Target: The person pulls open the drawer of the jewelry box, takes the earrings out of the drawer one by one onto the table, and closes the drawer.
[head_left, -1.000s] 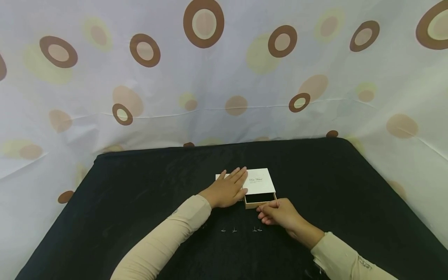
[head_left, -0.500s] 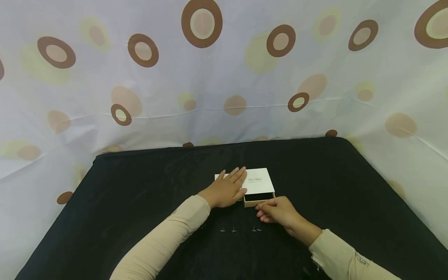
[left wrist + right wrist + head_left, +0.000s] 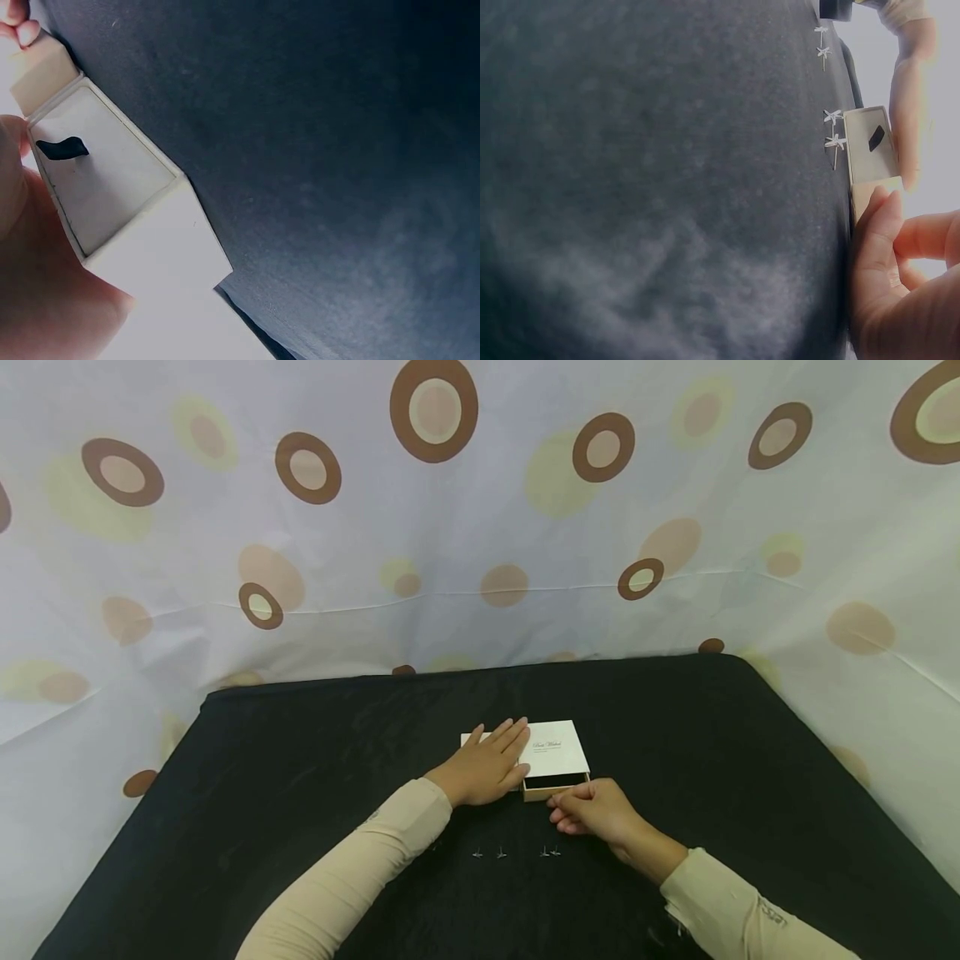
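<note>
Two white drawer boxes lie side by side on the black cloth. My left hand (image 3: pixel 483 768), fingers straight, rests flat across the left box (image 3: pixel 150 247) and the edge of the right box (image 3: pixel 555 747). A black ribbon tab (image 3: pixel 64 148) sticks out of the left box's front. The right box's tan drawer (image 3: pixel 543 793) stands slightly out, its inside dark. At that drawer's front my right hand (image 3: pixel 592 810) has thumb and index finger pinched together; what lies between the tips is hidden. Small silvery star-shaped pieces with thin pins (image 3: pixel 832 141) lie nearer me.
Black cloth (image 3: pixel 337 735) covers the table. Behind hangs a pale curtain (image 3: pixel 450 527) with brown and yellow circles. A dark block-like object (image 3: pixel 835 9) shows at the top of the right wrist view, near the left sleeve.
The right box's drawer has slid a little further into its sleeve, away from me, with my right hand following at its front. My left hand has stayed in place.
</note>
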`<state>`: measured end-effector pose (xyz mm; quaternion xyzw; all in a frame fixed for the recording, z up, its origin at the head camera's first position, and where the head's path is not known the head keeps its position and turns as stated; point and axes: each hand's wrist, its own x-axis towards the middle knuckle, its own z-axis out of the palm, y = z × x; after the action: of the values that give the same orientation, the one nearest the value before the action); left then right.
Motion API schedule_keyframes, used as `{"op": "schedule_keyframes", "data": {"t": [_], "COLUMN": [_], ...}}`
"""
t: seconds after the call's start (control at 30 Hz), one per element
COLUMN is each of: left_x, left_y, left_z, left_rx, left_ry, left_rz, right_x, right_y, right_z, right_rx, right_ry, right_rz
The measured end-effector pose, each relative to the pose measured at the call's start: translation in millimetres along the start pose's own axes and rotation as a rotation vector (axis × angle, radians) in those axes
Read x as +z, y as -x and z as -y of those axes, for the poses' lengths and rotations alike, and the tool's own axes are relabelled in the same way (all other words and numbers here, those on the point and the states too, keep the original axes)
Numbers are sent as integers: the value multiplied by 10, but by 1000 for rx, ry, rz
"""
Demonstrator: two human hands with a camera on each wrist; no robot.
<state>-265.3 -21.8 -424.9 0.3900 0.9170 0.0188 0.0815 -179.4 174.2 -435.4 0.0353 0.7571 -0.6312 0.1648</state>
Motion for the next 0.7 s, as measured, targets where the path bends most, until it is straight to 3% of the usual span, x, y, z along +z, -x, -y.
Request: {"op": "schedule_keyframes", "data": {"t": [0.7], "left_x": [-10], "left_y": [10], "left_z": [-7], "left_rx": [1], "left_ry": [6], "left_rz": [-6], "right_x": [1], "right_y": [-70], "right_z": [-8], "right_rx": [-3], "right_ry": [17], "right_rz": [-34]}}
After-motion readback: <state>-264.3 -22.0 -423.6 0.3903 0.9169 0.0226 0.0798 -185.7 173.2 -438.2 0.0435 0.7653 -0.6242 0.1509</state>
